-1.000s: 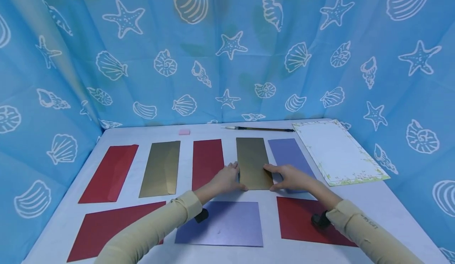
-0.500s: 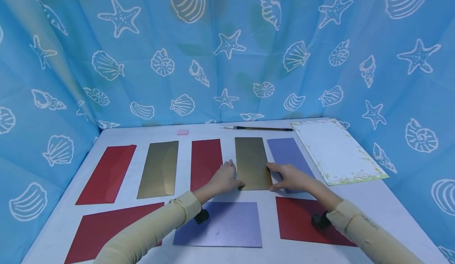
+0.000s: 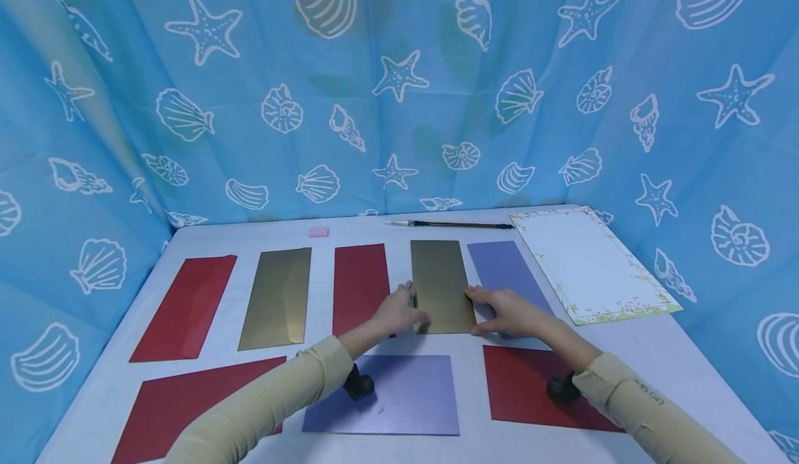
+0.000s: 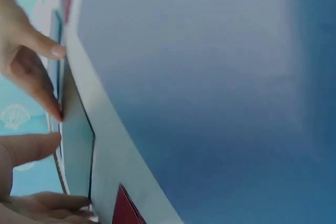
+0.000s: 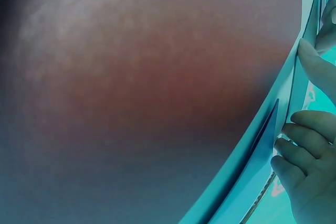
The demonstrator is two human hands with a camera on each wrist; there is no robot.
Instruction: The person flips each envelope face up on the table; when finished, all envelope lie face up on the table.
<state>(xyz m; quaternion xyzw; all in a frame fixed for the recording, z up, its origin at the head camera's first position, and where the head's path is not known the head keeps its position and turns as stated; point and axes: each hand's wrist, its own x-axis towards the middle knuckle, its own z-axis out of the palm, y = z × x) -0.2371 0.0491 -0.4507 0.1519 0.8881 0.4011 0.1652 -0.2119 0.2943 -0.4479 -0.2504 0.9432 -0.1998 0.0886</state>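
A gold envelope [image 3: 440, 280] lies upright on the table in the head view, between my two hands. My left hand [image 3: 396, 311] is at its lower left edge, fingers loosely extended and thumb near the lower corner. My right hand [image 3: 512, 311] rests at the right edge, index fingertip and thumb touching it. Part of that hand lies over a lavender envelope [image 3: 508, 270]. To the left of my left hand is a red envelope [image 3: 358, 280]. In the left wrist view, my left hand's fingers [image 4: 31, 150] show spread and straight beside the envelope's edge.
Further left lie another gold envelope [image 3: 275, 297] and a red one [image 3: 184, 308]. In front are a red envelope [image 3: 181, 394], a lavender one [image 3: 412, 401] and another red one [image 3: 518, 388]. Behind lie a pink eraser [image 3: 318, 232], a brush [image 3: 462, 225] and a flower-bordered sheet [image 3: 593, 263].
My right index finger has slid from the gold envelope's face to its right edge. My left thumb has drawn back slightly from the lower left corner. The envelope has hardly moved.
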